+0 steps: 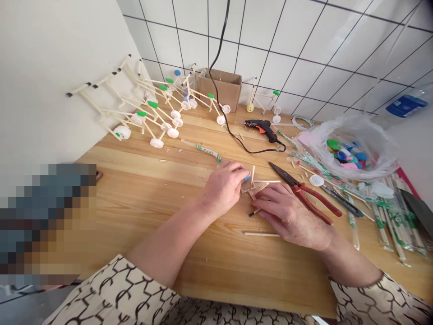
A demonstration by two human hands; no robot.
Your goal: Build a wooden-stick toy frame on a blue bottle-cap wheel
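At the middle of the wooden table, my left hand is closed, its fingertips pinching a small blue piece, perhaps a bottle cap, at the left side of a small frame of thin wooden sticks. Fingers of my right hand are closed on the frame's near right side. A black-tipped end pokes out below those fingers. How the sticks join is partly hidden by both hands. Just below my right hand lies a loose wooden stick, and red-handled pliers rest beside it on the right.
Stick-built bicycle models with white wheels stand at the back left. A cardboard box, glue gun and black cord are behind. To the right lie a utility knife, a plastic bag of coloured caps and wrapped sticks.
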